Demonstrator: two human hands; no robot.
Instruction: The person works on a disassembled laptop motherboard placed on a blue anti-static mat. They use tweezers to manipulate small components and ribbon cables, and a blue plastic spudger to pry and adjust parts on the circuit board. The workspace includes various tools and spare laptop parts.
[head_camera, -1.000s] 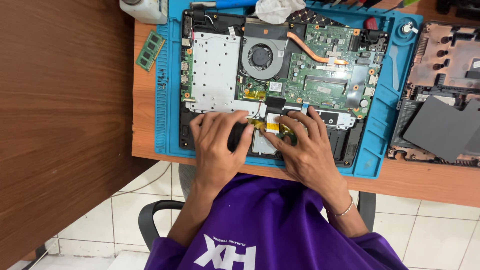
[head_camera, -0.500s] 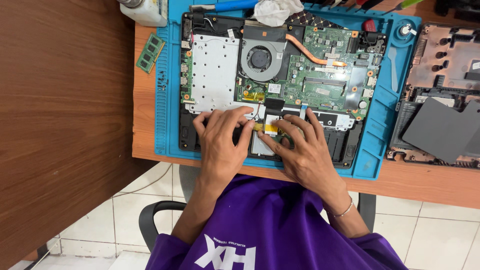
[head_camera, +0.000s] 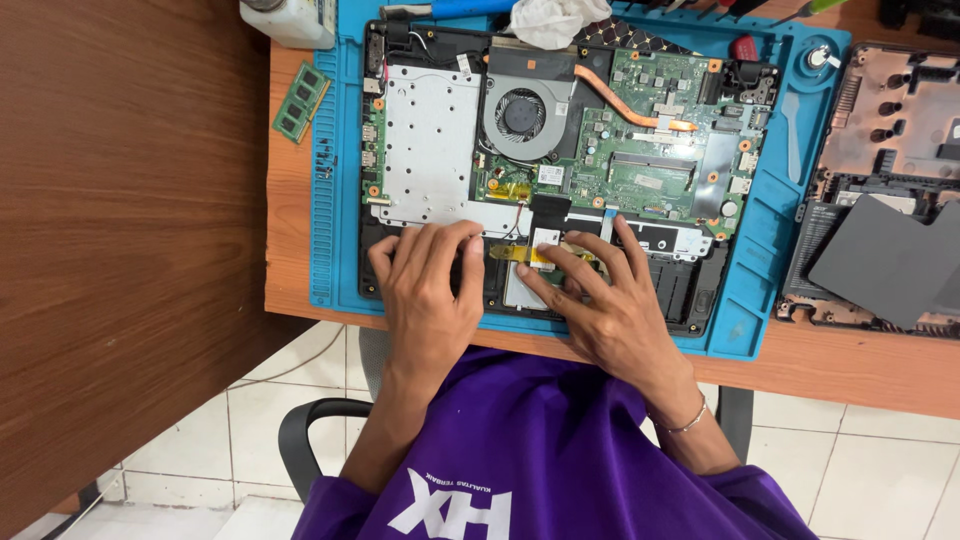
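An opened laptop base (head_camera: 440, 140) lies on a blue work mat (head_camera: 325, 200), showing its green mainboard (head_camera: 650, 150), round fan (head_camera: 522, 112) and copper heat pipe. My left hand (head_camera: 425, 290) rests flat on the front edge of the chassis, fingers together. To its right, my right hand (head_camera: 600, 295) lies with fingers spread, its fingertips pressing around a small yellow-taped flat cable and white part (head_camera: 540, 250) near the middle front. Neither hand grips anything I can see.
A green memory module (head_camera: 300, 102) lies on the wooden desk left of the mat. Another dismantled laptop shell with a grey plate (head_camera: 885, 255) sits at right. A white cloth (head_camera: 555, 20) and a white container (head_camera: 290, 20) are at the back. Tiled floor and a chair lie below.
Both hands have stayed on the laptop's front edge. The right fingers have shifted slightly around the yellow-taped cable; the view has tilted a little.
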